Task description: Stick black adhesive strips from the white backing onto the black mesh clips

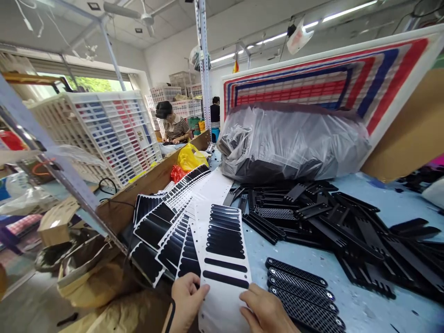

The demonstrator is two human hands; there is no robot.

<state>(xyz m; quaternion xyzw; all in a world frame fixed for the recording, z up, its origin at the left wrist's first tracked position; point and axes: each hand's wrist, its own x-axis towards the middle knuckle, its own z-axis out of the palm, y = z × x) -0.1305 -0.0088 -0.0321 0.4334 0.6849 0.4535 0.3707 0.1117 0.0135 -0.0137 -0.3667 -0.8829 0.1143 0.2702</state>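
Note:
A white backing sheet with black rounded strips lies upright before me, its lower part bare white. My left hand is closed on its left edge, thumb on top, with a dark band at the wrist. At the right edge, by the lowest black strip, the fingers of my right hand are closed on the sheet. More sheets of black strips are fanned out to the left, partly overlapping. Right of my right hand, several black mesh-patterned plastic pieces lie side by side in a column.
A heap of black plastic parts covers the blue table's right side. Behind it sit a bulky clear plastic bag and a striped basket. A yellow bag rests by the wooden edge board. A person sits working farther back.

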